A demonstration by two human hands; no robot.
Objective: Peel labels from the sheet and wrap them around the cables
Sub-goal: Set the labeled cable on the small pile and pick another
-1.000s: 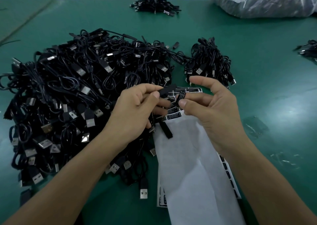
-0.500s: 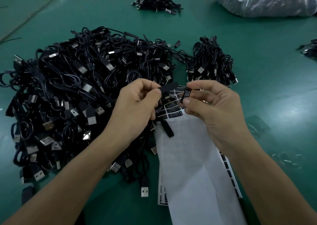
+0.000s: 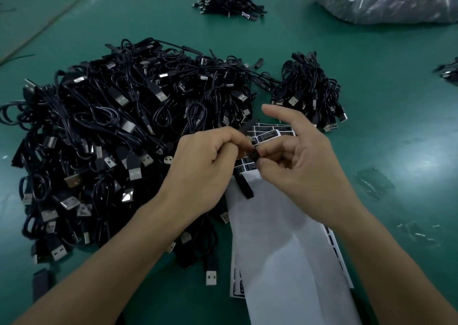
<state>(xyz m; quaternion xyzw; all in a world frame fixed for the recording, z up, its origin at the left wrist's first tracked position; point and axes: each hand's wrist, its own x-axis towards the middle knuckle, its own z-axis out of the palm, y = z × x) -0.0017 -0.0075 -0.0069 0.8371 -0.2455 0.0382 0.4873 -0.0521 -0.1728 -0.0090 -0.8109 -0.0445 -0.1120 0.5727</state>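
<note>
Dead centre, just over the label sheet: pinching a black cable in the left hand, fingers curled tight. Pinching a small black label onto that cable with the right hand, thumb and middle finger, index stuck straight out toward 12 o'clock. Cannot tell extent of wrap, hidden by fingertips.

Likely handling:
- **Label:** featherlight, floppy, sticky one side, prone to creasing or self-sticking. Best held by bare edges only, adhesive kept off skin.
- **Cable:** limp and light, tail drooping toward 6 o'clock. Best gripped close either side of the wrap spot for tension.

Cable pile at 9 to 10 o'clock, small bundle at 1 o'clock, green table underneath.
</note>
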